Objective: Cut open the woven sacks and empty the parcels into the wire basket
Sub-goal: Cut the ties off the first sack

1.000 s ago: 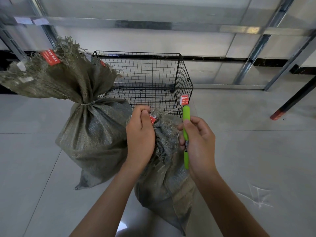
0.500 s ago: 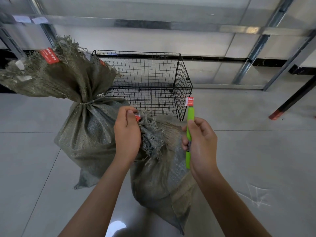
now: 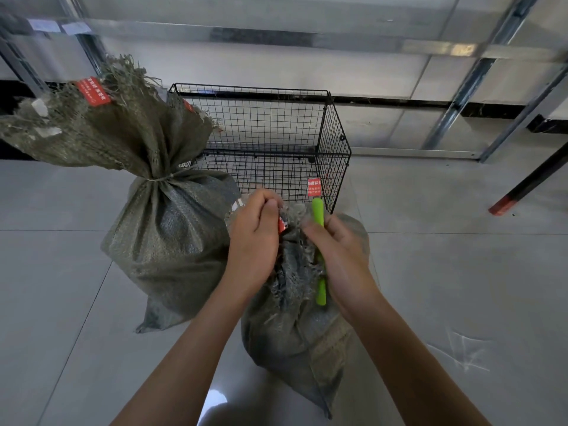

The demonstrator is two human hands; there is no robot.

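Sack (image 3: 295, 333) standing on floor (image 3: 461, 287) just in front of wire basket (image 3: 338, 142). I'm pinching its frayed neck with left hand (image 3: 255, 238), gripping green cutter (image 3: 318, 210) in right hand (image 3: 341, 256). Judging weave soft, floppy, load heavyish; bunched neck being best hold.

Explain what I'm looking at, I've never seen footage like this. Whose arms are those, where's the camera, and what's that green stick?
No machine here: a person wears a wide-angle camera on the head, looking down at their own arms. The left hand pinches the frayed top of the near sack, standing on the tiled floor. The right hand holds the green tool, probably a cutter, though no blade shows. A second sack, tied at the neck, stands to the left. Behind both is the black wire basket.
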